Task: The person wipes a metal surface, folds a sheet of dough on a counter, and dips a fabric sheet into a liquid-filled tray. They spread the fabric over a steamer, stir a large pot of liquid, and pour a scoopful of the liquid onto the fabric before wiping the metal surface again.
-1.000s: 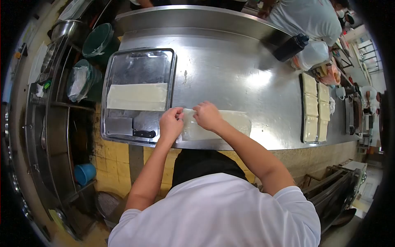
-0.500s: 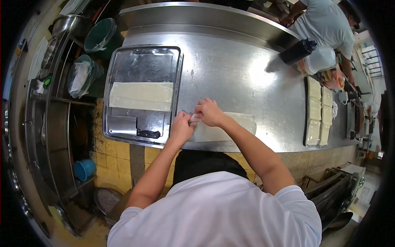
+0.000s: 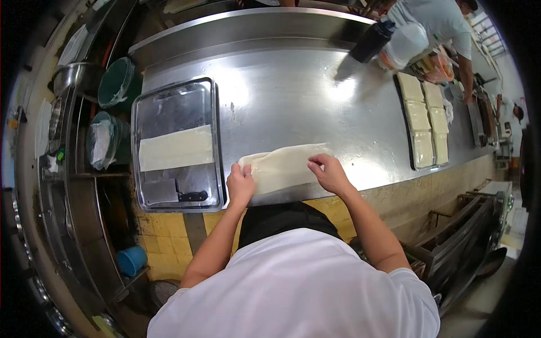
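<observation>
A thin, pale dough sheet (image 3: 284, 168) stretches between my hands over the near edge of the steel table, its far edge folded or raised. My left hand (image 3: 241, 183) is closed on the sheet's left end. At the right end, my right hand (image 3: 329, 173) has its fingers pinched together on the dough's edge; the exact contact is hard to see. To the left, a metal tray (image 3: 216, 141) bears a flat dough strip (image 3: 177, 149) and a cleaver (image 3: 162, 191) with a black handle.
At the right, a dark tray (image 3: 401, 107) holds several dough squares (image 3: 418, 115). A black bottle (image 3: 372, 41) and a clear container (image 3: 407, 44) stand at the far right, near another person (image 3: 434, 25). Green bins (image 3: 117, 84) and shelving line the left.
My right hand has moved from the dough's left end to its right end. The sheet, flat before, is now partly lifted. The whole view has shifted.
</observation>
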